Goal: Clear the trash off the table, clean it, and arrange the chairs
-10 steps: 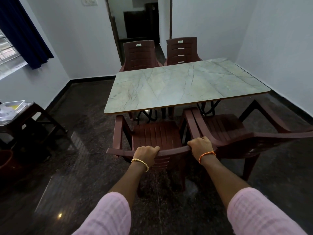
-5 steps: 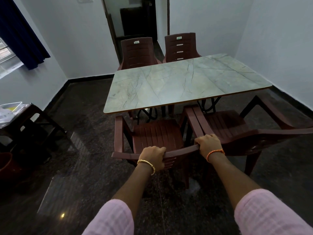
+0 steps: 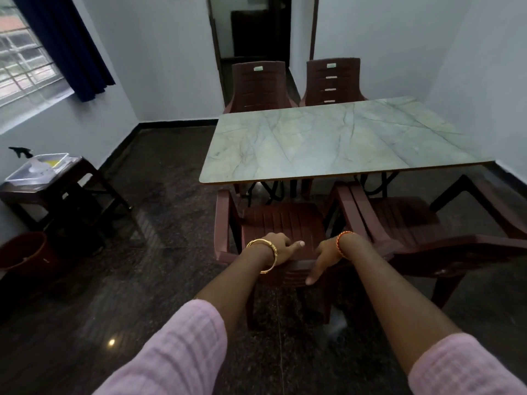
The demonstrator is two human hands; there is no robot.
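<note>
The room has white walls, a dark polished stone floor (image 3: 148,280) and an open doorway (image 3: 261,27) in the far wall. A barred window (image 3: 20,61) with a dark blue curtain (image 3: 65,44) is on the left wall.

The table (image 3: 342,143), a rectangular marble-pattern top on a dark metal base, stands right of centre. Its top is bare.

4 brown plastic chairs surround it:
- Far left chair (image 3: 258,85) and far right chair (image 3: 332,81): upright, side by side, pushed against the far edge of the table.
- Near left chair (image 3: 282,220): its seat front lies under the near edge of the table.
- Near right chair (image 3: 405,220): just beside the near left chair, its seat front close to the table edge and its backrest extending to the right edge of view.

Both hands are at the backrest top of the near left chair. The left hand (image 3: 281,249), with a gold bangle (image 3: 266,256) on the wrist, rests on the backrest with the thumb extended toward the right; whether the fingers curl over the rim cannot be told. The right hand (image 3: 323,259), with an orange bracelet (image 3: 340,243) on the wrist, hangs with fingers straight and pointing down in front of the backrest, gripping nothing.

At the left wall, a dark side table (image 3: 57,186) carries a clear plastic tray (image 3: 38,168). A brown bucket (image 3: 24,252) stands on the floor below it.
</note>
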